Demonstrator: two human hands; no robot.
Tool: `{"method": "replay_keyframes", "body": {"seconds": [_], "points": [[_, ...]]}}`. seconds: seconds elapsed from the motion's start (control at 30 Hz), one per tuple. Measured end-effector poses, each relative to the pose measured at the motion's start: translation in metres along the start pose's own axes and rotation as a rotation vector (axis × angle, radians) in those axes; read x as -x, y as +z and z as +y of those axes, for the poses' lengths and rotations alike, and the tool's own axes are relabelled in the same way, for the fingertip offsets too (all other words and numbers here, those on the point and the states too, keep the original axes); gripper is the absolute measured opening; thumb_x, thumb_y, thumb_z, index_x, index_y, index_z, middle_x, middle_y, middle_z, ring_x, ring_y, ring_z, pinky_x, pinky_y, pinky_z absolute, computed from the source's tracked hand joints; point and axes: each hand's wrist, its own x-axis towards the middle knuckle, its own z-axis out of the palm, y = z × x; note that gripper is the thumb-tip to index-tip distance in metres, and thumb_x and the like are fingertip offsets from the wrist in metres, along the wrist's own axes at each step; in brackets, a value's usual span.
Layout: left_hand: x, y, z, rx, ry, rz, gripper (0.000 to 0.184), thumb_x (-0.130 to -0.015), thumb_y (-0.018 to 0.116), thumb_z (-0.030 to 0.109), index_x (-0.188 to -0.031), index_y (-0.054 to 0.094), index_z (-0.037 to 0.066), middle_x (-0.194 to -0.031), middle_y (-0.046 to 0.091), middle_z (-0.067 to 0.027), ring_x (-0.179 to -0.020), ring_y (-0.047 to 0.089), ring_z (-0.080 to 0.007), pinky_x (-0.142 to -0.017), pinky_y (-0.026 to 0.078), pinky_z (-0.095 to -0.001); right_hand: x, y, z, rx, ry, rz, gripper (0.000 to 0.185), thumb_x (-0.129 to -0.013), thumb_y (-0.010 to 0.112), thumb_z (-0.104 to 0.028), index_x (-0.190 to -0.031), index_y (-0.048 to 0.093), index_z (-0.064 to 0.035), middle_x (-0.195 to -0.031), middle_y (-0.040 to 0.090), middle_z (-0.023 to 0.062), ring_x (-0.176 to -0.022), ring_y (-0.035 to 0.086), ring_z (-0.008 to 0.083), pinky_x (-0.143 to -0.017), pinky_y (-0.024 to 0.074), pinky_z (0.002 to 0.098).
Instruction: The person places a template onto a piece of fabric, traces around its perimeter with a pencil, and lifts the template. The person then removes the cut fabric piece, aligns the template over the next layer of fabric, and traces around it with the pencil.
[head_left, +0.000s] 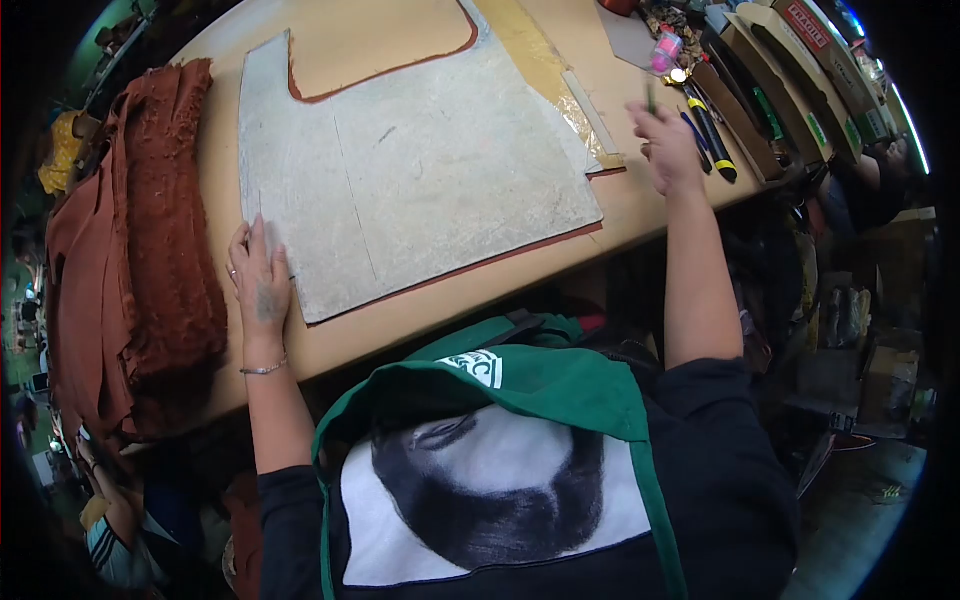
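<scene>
A large grey-white template [430,190] lies flat on the tan table, with a notch cut in its far edge. Reddish-brown material shows from under its near edge and around the notch. My left hand [262,270] rests on the template's left edge, fingers extended and slightly apart, holding nothing. At the right, above the table, my right hand [668,145] has its fingers closed around a thin dark pen-like tool [651,97], which is blurred. Clear and yellowish tape [575,118] covers the template's right part.
Stacked reddish-brown hides [170,220] lie at the table's left. A yellow-and-black cutter [712,140], a pink-topped container [664,52] and cardboard boxes [790,70] stand at the right. Another person's arm [112,490] shows at the lower left.
</scene>
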Motion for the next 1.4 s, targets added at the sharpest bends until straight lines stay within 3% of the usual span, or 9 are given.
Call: {"method": "replay_keyframes", "body": {"seconds": [0.03, 0.1, 0.2, 0.3, 0.4, 0.5, 0.67, 1.07, 1.4], "points": [[0.007, -0.003, 0.008, -0.012, 0.026, -0.012, 0.046, -0.080, 0.053, 0.019, -0.123, 0.042, 0.009, -0.122, 0.038, -0.0200, -0.113, 0.036, -0.0348, -0.094, 0.029, -0.0419, 0.014, 0.000, -0.004, -0.240, -0.015, 0.008, 0.017, -0.083, 0.052, -0.019, -0.092, 0.058, -0.0054, -0.078, 0.051, -0.0027, -0.068, 0.046, 0.0074, -0.055, 0.0339, 0.0185], [0.015, -0.011, 0.021, -0.038, 0.091, -0.091, 0.043, -0.082, 0.050, 0.021, -0.123, 0.043, 0.008, -0.124, 0.037, -0.0207, -0.116, 0.033, -0.0352, -0.096, 0.027, -0.0412, 0.035, 0.008, -0.012, -0.567, 0.008, -0.062, 0.025, -0.088, 0.046, -0.026, -0.091, 0.058, -0.0040, -0.073, 0.049, -0.0011, -0.065, 0.045, 0.0056, -0.056, 0.0343, 0.0187], [0.020, -0.017, 0.018, -0.018, 0.110, -0.136, 0.042, -0.083, 0.050, 0.025, -0.121, 0.045, 0.009, -0.126, 0.036, -0.0205, -0.118, 0.032, -0.0354, -0.099, 0.024, -0.0410, 0.060, 0.040, -0.007, -0.431, -0.010, -0.347, 0.036, -0.091, 0.037, -0.033, -0.093, 0.055, -0.0019, -0.074, 0.049, 0.0003, -0.064, 0.045, 0.0074, -0.059, 0.0364, 0.0196], [0.018, -0.023, 0.009, -0.011, 0.028, -0.261, 0.053, -0.078, 0.053, 0.041, -0.125, 0.043, 0.019, -0.132, 0.029, -0.0197, -0.124, 0.021, -0.0368, -0.101, 0.017, -0.0419, 0.092, 0.095, -0.002, -0.286, 0.107, -0.649, 0.028, -0.090, 0.042, -0.028, -0.090, 0.053, -0.0027, -0.076, 0.051, 0.0028, -0.065, 0.053, 0.0089, -0.057, 0.0422, 0.0192], [0.017, -0.032, 0.005, 0.067, -0.048, -0.379, 0.067, -0.068, 0.059, 0.052, -0.127, 0.040, 0.025, -0.137, 0.021, -0.0150, -0.128, 0.014, -0.0320, -0.101, 0.013, -0.0485, 0.125, 0.150, 0.000, -0.244, 0.186, -0.854, 0.015, -0.086, 0.051, -0.017, -0.088, 0.052, -0.0028, -0.077, 0.055, 0.0041, -0.075, 0.058, 0.0104, -0.064, 0.0460, 0.0209], [0.012, -0.031, -0.004, 0.114, -0.066, -0.446, 0.082, -0.057, 0.063, 0.059, -0.128, 0.035, 0.031, -0.140, 0.015, -0.0114, -0.130, 0.007, -0.0284, -0.099, 0.009, -0.0545, 0.143, 0.196, 0.009, -0.150, -0.056, -1.021, 0.010, -0.082, 0.056, -0.010, -0.087, 0.052, -0.0019, -0.078, 0.058, 0.0053, -0.079, 0.058, 0.0109, -0.069, 0.0460, 0.0222], [0.014, -0.026, -0.011, 0.078, -0.014, -0.422, 0.089, -0.053, 0.065, 0.061, -0.130, 0.031, 0.032, -0.140, 0.014, -0.0100, -0.130, 0.006, -0.0298, -0.099, 0.009, -0.0556, 0.170, 0.238, 0.008, -0.063, -0.244, -0.919, 0.010, -0.079, 0.060, -0.011, -0.081, 0.055, -0.0016, -0.072, 0.057, 0.0018, -0.065, 0.050, 0.0067, -0.060, 0.0420, 0.0217], [0.016, -0.022, -0.011, 0.077, -0.019, -0.380, 0.090, -0.051, 0.066, 0.061, -0.129, 0.031, 0.034, -0.140, 0.014, -0.0090, -0.130, 0.008, -0.0310, -0.100, 0.009, -0.0563, 0.182, 0.258, 0.007, 0.011, -0.446, -0.889, 0.010, -0.077, 0.061, -0.009, -0.078, 0.055, -0.0012, -0.068, 0.057, 0.0056, -0.061, 0.052, 0.0091, -0.056, 0.0427, 0.0233], [0.016, -0.020, -0.012, 0.096, -0.010, -0.375, 0.091, -0.051, 0.067, 0.059, -0.130, 0.032, 0.031, -0.141, 0.015, -0.0075, -0.130, 0.008, -0.0310, -0.098, 0.009, -0.0584, 0.151, 0.189, 0.010, -0.077, -0.191, -0.895, 0.006, -0.079, 0.060, -0.007, -0.080, 0.057, -0.0020, -0.078, 0.059, 0.0033, -0.072, 0.054, 0.0087, -0.065, 0.0437, 0.0220]]}}
